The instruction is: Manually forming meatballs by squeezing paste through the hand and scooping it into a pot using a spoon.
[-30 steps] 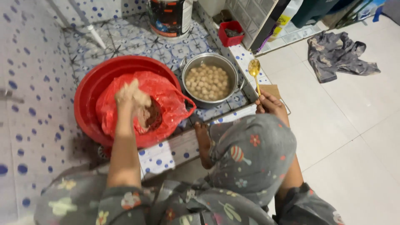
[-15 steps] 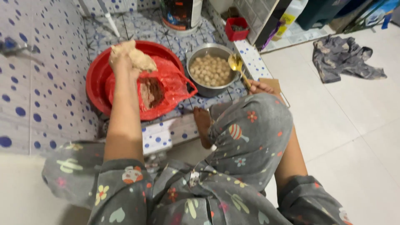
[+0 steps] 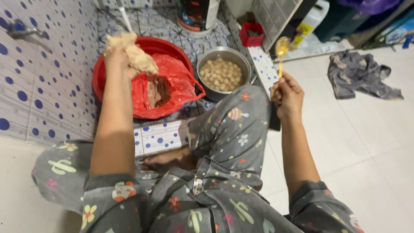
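Observation:
My left hand (image 3: 123, 54) is raised over the red basin (image 3: 172, 47), coated in pale meat paste and closed around a lump of it. A red plastic bag (image 3: 172, 84) with more brownish paste lies open in the basin. My right hand (image 3: 288, 96) holds a golden spoon (image 3: 281, 47) upright, right of my raised knee. A metal pot (image 3: 207, 64) full of pale round balls (image 3: 222, 74) stands next to the basin.
A blue-dotted tiled wall rises at left, with a low tiled curb (image 3: 161, 137) under my knee. A small red box (image 3: 251, 36) sits behind the pot. A dark cloth (image 3: 360, 80) lies crumpled on the white floor at right. A dark container (image 3: 196, 15) stands at the back.
My left hand has lifted out of the red bag with a lump of paste. My right hand has raised the spoon away from the pot.

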